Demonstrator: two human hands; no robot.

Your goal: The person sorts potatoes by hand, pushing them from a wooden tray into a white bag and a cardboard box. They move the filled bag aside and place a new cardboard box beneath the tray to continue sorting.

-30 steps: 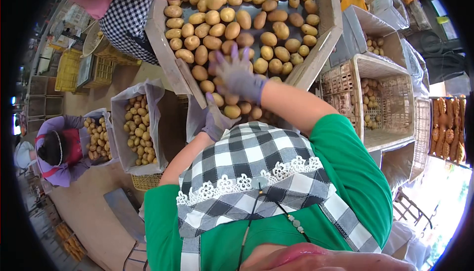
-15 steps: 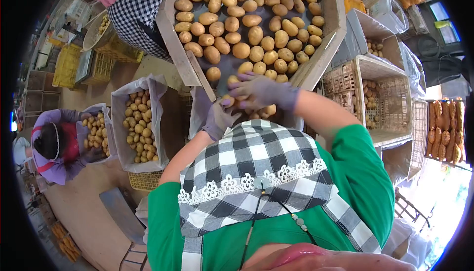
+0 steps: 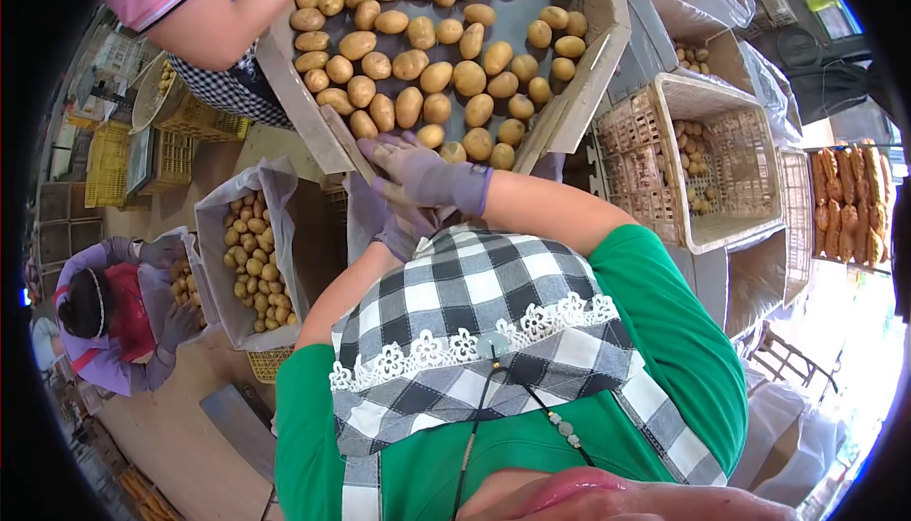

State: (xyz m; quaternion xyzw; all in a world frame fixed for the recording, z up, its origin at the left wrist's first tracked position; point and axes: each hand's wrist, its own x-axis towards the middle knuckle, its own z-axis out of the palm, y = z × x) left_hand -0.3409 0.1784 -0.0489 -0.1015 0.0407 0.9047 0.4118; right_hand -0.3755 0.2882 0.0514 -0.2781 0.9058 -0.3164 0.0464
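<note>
Potatoes (image 3: 470, 78) are lying loose across the tray (image 3: 581, 94), bunching toward its narrow near end. Right hand (image 3: 432, 175) is reaching over the left side of that end, fingers extended; can't tell if it's holding anything underneath. Left hand (image 3: 403, 229) is sitting mostly hidden below it, grip unreadable. Another person's arm (image 3: 237, 23) is crossing the far left corner. Risk, my read: both hands are bunching left, leaving the near right side unguarded, so a hard sweep could be sending potatoes over the edge, bruising them.
</note>
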